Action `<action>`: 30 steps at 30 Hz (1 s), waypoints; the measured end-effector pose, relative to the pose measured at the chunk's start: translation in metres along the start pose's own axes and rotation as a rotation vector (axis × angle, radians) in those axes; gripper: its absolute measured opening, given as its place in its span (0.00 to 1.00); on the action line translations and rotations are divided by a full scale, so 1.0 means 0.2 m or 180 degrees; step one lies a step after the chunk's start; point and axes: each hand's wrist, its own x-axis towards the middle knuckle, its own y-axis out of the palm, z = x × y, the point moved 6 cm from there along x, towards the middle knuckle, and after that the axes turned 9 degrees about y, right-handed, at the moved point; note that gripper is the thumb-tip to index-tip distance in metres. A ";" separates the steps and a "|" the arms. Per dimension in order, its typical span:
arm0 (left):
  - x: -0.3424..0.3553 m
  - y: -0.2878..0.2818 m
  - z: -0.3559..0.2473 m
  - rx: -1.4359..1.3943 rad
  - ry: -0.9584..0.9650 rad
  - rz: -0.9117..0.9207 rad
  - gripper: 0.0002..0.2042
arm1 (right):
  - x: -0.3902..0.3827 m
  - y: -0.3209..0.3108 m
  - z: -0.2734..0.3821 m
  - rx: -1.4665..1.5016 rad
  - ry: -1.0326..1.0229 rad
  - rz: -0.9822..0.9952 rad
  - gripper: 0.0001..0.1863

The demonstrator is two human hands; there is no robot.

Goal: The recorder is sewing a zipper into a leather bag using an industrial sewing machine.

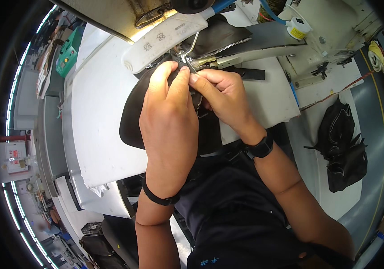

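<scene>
A dark fabric piece (131,121) with a silver zipper (218,49) lies on the white work surface (102,134), under a sewing machine's metal foot (184,56). My left hand (168,116) presses bent, close-set fingertips onto the fabric just below that foot, holding it there. My right hand (223,98) pinches the fabric's zippered edge between thumb and fingers, right beside my left fingertips. The fingertips partly hide what lies beneath them.
Above my hands hangs a pale machine guard (151,49); the machine body (326,36) extends rightward. A pile of dark zippered pieces (342,148) lies on a lower white surface at right. A green case (70,51) is at upper left, dark bags (100,246) at lower left.
</scene>
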 end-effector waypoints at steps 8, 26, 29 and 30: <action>0.00 0.01 0.00 0.0060 0.0085 0.0039 0.15 | 0.01 0.00 0.00 -0.0130 -0.0009 -0.0003 0.14; -0.01 0.03 -0.04 -0.0092 -0.0041 -0.0165 0.12 | 0.00 0.00 -0.04 -0.0335 -0.0219 0.0175 0.12; -0.03 0.04 -0.04 -0.0107 -0.0118 -0.0164 0.12 | -0.01 0.00 0.00 -0.0238 -0.0568 -0.0139 0.14; -0.03 0.05 -0.05 -0.0060 -0.0109 -0.0181 0.13 | -0.02 0.00 0.00 -0.0285 -0.0551 -0.0143 0.14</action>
